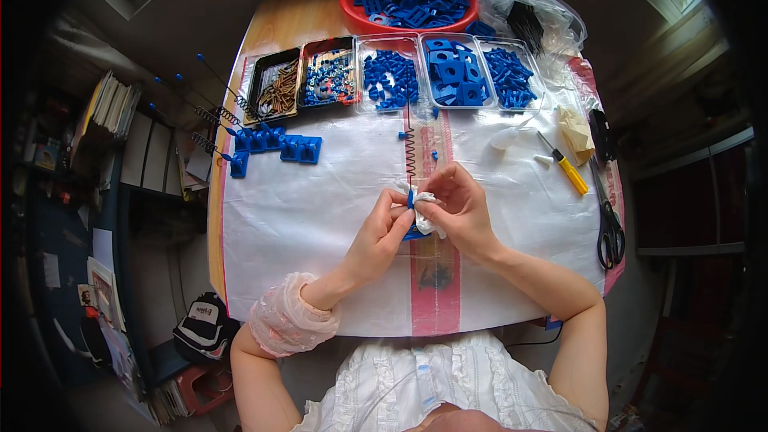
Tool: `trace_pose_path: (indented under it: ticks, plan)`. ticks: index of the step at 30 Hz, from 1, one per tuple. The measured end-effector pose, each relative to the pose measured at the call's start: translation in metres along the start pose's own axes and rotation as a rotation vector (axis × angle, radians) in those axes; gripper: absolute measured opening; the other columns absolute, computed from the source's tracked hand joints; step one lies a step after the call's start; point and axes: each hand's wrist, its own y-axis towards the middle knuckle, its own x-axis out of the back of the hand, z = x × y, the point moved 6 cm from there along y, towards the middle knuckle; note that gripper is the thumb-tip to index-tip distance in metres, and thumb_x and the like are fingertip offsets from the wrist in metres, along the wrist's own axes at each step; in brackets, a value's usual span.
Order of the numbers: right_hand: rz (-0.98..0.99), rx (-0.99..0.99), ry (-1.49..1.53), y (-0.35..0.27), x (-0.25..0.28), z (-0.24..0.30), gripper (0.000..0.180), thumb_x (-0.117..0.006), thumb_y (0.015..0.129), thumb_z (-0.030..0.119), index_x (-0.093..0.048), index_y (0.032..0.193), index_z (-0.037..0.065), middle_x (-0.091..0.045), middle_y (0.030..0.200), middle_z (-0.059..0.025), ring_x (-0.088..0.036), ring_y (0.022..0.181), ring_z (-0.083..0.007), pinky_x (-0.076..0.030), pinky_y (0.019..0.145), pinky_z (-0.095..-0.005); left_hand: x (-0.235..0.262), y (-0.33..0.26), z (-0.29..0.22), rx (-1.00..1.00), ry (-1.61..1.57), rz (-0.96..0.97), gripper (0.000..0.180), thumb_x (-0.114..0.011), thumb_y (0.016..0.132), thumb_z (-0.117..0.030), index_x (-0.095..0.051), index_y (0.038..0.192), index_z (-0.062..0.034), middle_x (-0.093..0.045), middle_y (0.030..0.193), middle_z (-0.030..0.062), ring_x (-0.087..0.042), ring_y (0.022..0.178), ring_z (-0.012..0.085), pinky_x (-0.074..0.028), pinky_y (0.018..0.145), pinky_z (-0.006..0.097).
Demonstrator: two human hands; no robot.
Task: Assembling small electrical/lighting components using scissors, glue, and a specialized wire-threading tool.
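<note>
Left hand pinches the blue part at mid-table, a spring extending from it toward the far side; right hand grips white tissue at its right. Recommended: firm pinch, light tissue pressure, spring unbent.

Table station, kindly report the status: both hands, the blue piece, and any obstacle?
Left hand pinching blue piece, coiled wire extending beyond. Right hand holding crumpled white tissue at the piece. Loose small blue parts beside coiled wire, not between hands.
</note>
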Motion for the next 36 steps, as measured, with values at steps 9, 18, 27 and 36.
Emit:
trace_pose_path:
  ticks: [9,18,27,36]
  plan:
    - [0.013,-0.028,-0.055,0.000,0.007,0.001,0.024,-0.067,0.090,-0.001,-0.059,0.112,-0.002,-0.065,0.103,-0.0046,-0.063,0.094,-0.0099,-0.052,0.085,-0.0255,0.001,0.001,-0.008,-0.002,0.072,-0.039,0.015,-0.057,0.103,-0.007,-0.048,0.113,0.0001,-0.073,0.101,0.0113,-0.068,0.092,0.0106,-0.054,0.080,0.024]
    - [0.094,-0.264,-0.001,0.001,0.005,-0.002,0.016,-0.070,0.094,0.010,-0.068,0.103,-0.004,-0.068,0.097,-0.0049,-0.065,0.088,-0.0090,-0.054,0.077,-0.0238,0.004,0.001,-0.017,0.003,0.164,-0.093,0.013,-0.064,0.096,-0.003,-0.055,0.105,-0.0002,-0.076,0.094,0.0130,-0.072,0.087,0.0122,-0.054,0.072,0.022]
    - [0.109,-0.288,-0.035,0.000,0.007,-0.004,0.016,-0.070,0.095,0.014,-0.071,0.095,-0.002,-0.067,0.085,-0.0008,-0.061,0.078,-0.0057,-0.049,0.067,-0.0223,0.014,0.002,-0.016,-0.008,0.305,-0.085,0.019,-0.067,0.094,-0.006,-0.060,0.110,-0.0003,-0.073,0.099,0.0100,-0.070,0.092,0.0118,-0.052,0.074,0.022]
    - [0.026,-0.317,0.070,0.001,0.019,-0.009,0.019,-0.070,0.094,0.012,-0.074,0.105,-0.002,-0.073,0.093,-0.0053,-0.066,0.083,-0.0090,-0.052,0.074,-0.0242,0.019,0.002,-0.028,-0.079,0.044,-0.194,0.014,-0.064,0.098,-0.010,-0.060,0.109,-0.0023,-0.067,0.101,0.0049,-0.061,0.093,0.0082,-0.048,0.077,0.021]
